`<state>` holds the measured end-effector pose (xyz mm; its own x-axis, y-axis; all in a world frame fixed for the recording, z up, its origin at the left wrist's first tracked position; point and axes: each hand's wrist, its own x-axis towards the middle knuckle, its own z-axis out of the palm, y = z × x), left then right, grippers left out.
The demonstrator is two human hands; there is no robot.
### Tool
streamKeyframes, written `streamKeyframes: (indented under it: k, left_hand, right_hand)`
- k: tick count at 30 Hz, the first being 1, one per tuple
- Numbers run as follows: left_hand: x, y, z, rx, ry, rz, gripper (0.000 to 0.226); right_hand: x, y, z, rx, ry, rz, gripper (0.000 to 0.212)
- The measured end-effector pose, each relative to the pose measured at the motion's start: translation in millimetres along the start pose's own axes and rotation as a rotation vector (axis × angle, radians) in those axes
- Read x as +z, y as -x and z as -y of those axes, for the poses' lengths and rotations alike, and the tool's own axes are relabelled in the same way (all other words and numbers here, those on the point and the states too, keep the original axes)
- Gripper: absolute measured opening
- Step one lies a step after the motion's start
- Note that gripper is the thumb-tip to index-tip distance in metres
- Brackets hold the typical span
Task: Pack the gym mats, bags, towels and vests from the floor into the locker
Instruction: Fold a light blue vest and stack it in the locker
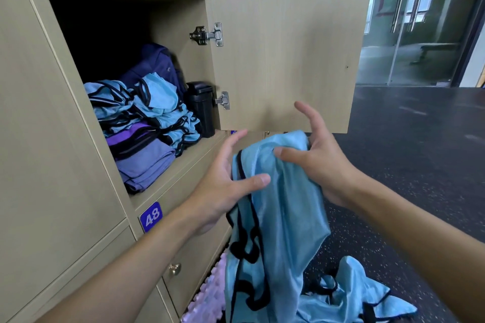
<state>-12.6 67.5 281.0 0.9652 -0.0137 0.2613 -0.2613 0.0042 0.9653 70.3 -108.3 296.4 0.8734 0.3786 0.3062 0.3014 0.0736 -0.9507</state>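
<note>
I hold a light blue vest [278, 207] with black trim up in front of the open locker [173, 165]. My left hand [223, 186] grips its left side, thumb across the cloth. My right hand [320, 160] holds its top right, thumb pressed on the fabric, index finger raised. Inside the locker lie blue vests [154, 102], purple folded cloths [144, 162], a dark navy bag [160, 60] behind them and a black bottle [202, 107]. Another blue vest [351, 294] lies on the floor. A pink mat [207, 296] shows below the held vest.
The locker door [286, 52] stands open to the right, just behind my right hand. A blue plate numbered 48 [151, 216] marks the locker below, with a brass knob [174, 269]. Dark speckled floor [409, 165] stretches to the right toward glass doors [409, 21].
</note>
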Motion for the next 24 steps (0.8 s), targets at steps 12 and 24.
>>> streamKeyframes:
  k: [12, 24]
  left_hand:
    - [11.6, 0.1, -1.4, 0.073, 0.008, -0.038, 0.059]
    - [-5.8, -21.4, -25.3, 0.238, 0.009, -0.407, 0.036]
  right_hand:
    - [-18.6, -3.0, 2.3, 0.066, 0.047, -0.064, 0.085]
    - [-4.4, 11.5, 7.8, 0.183, -0.159, 0.069, 0.102]
